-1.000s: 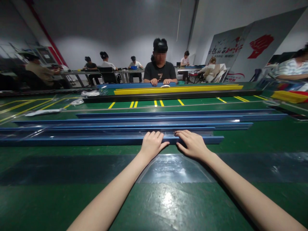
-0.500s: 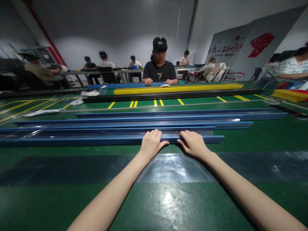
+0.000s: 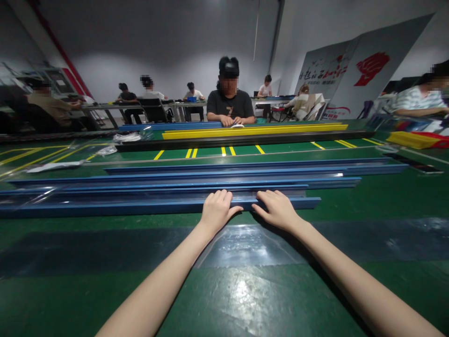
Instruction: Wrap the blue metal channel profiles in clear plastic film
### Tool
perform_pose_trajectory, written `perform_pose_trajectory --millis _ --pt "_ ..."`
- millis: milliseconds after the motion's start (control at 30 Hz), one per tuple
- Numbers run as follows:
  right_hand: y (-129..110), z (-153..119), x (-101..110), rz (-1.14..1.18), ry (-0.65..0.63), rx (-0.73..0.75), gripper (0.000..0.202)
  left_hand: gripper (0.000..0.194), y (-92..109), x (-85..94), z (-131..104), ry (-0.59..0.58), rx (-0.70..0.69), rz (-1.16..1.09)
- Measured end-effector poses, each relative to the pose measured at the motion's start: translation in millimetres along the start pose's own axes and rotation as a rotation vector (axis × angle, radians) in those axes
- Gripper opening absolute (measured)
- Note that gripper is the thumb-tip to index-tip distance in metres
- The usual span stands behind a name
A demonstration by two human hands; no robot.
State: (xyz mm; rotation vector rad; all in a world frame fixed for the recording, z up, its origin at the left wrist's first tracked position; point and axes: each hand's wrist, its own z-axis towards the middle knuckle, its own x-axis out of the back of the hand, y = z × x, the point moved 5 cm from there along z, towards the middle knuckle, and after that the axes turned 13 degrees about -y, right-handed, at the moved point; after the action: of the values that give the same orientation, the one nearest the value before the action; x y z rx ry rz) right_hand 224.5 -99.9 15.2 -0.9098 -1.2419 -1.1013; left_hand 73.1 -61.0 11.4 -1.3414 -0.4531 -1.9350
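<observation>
A green table (image 3: 228, 309) stretches out under everything, and on it the front rail (image 3: 122, 207), long, with blue lips and a clear middle, runs crosswise before the person. Far beyond the front rail, on the table's other side, sits a co-worker (image 3: 229, 100) in a dark T-shirt. On the near side of the front rail, a little apart from it, a long clear plastic sheet (image 3: 105, 245) lies flat (a bright glare sits on its middle, between the forearms). Just beyond the front rail is the middle rail (image 3: 333, 184), then the far rail (image 3: 379, 170), both also blue-lipped and lying roughly alongside it. Farther past the front rail come a long black strip (image 3: 245, 140) and, behind that, a somewhat shorter yellow strip (image 3: 256, 132). The left hand (image 3: 216, 209) and right hand (image 3: 277, 208) are on the front rail, nearer its right end, with a gap between them; their fingers reach over its near lip and their thumbs stand apart on the near side. Whether they grip the rail or only rest on it, I cannot tell.
</observation>
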Motion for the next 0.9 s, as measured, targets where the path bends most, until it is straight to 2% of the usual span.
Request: perform_pose_trajectory --millis 233,467,600,900 --pt "-11 1 -1 0.094 0.039 -0.025 0.022 0.040 0 -0.2 0 0.012 0.000 -0.012" --pt "-17 4 5 -0.043 0.011 -0.013 0.016 0.037 0 -0.3 -1 0.011 -0.044 -0.018" --pt "-16 4 10 -0.082 0.002 -0.012 0.014 0.032 0 1.2 -2 0.025 -0.066 -0.013" --pt "-10 3 8 0.006 0.011 -0.038 0.018 0.030 1 0.5 -2 0.039 -0.067 -0.017"
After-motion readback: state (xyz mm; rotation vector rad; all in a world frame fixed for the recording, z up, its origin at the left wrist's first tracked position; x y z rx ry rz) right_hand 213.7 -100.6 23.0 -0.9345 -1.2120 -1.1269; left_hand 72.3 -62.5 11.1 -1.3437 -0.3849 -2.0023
